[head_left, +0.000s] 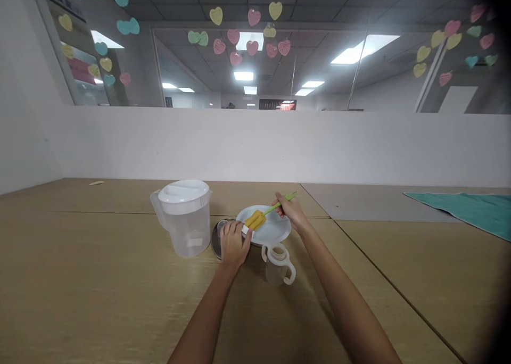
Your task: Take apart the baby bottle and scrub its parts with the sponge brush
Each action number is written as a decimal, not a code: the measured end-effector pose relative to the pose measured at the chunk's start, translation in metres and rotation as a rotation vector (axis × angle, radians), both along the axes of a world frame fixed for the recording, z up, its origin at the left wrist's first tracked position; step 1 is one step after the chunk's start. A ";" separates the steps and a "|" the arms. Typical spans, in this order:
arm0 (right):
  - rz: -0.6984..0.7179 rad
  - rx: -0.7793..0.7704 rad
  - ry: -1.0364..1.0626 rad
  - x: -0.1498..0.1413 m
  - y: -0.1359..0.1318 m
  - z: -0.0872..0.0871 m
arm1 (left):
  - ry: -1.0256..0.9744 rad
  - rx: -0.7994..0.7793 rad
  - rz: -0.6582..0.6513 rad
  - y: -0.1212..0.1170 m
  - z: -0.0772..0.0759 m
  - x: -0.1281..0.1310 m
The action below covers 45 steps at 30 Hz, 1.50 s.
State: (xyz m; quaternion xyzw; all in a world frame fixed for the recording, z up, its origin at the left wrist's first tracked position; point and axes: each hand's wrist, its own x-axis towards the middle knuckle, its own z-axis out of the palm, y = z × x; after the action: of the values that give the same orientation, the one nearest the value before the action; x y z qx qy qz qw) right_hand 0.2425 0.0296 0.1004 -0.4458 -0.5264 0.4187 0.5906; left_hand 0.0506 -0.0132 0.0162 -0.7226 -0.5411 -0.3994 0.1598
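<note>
My right hand (pixel 289 209) is closed on the thin green handle of a bottle brush (pixel 275 206). The brush's yellow sponge head (pixel 256 220) points left, over a white plate (pixel 277 231). At the plate's left edge, my left hand (pixel 235 244) curls round a small clear container (pixel 222 225), mostly hidden by the fingers. A white edge (pixel 247 230) shows beside the thumb, close to the sponge. Under that hand lies a dark round metal dish (pixel 216 241), partly covered. A clear two-handled cup (pixel 277 265) stands upright in front of the plate, its top uncovered.
Left of my hands stands a clear pitcher (pixel 189 228) with a white lid. A teal cloth (pixel 471 207) lies at the far right of the wooden table (pixel 99 279). A small flat pale piece (pixel 96 183) rests near the back wall (pixel 239 146).
</note>
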 end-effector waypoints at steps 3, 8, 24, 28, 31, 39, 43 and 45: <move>-0.012 0.009 0.016 0.000 -0.004 0.004 | 0.013 0.009 0.002 -0.002 0.001 0.002; -0.142 0.056 0.079 0.000 -0.012 0.014 | -0.020 0.038 0.011 -0.001 0.002 0.003; -0.034 0.323 -0.112 -0.014 -0.053 0.043 | -0.146 0.290 -0.007 0.002 0.004 0.004; -0.120 0.480 -0.387 -0.016 -0.056 0.043 | -0.125 0.273 -0.029 0.001 0.003 0.004; -0.269 0.694 -0.597 -0.019 -0.057 0.041 | -0.162 0.247 -0.036 -0.004 0.008 0.004; 0.017 0.249 0.105 -0.020 -0.062 0.050 | -0.206 0.262 0.063 0.000 0.009 -0.001; -0.006 0.160 0.333 -0.012 -0.063 0.057 | -0.195 0.197 0.105 -0.001 0.010 -0.011; -0.018 0.133 0.398 -0.007 -0.061 0.058 | -0.205 0.161 0.070 -0.004 0.010 -0.018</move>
State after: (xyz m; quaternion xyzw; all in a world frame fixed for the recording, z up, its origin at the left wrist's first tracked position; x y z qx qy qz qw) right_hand 0.2352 -0.0318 0.1585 -0.3192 -0.4219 0.4573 0.7148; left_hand 0.0323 -0.0168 0.0259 -0.6434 -0.5457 -0.5075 0.1754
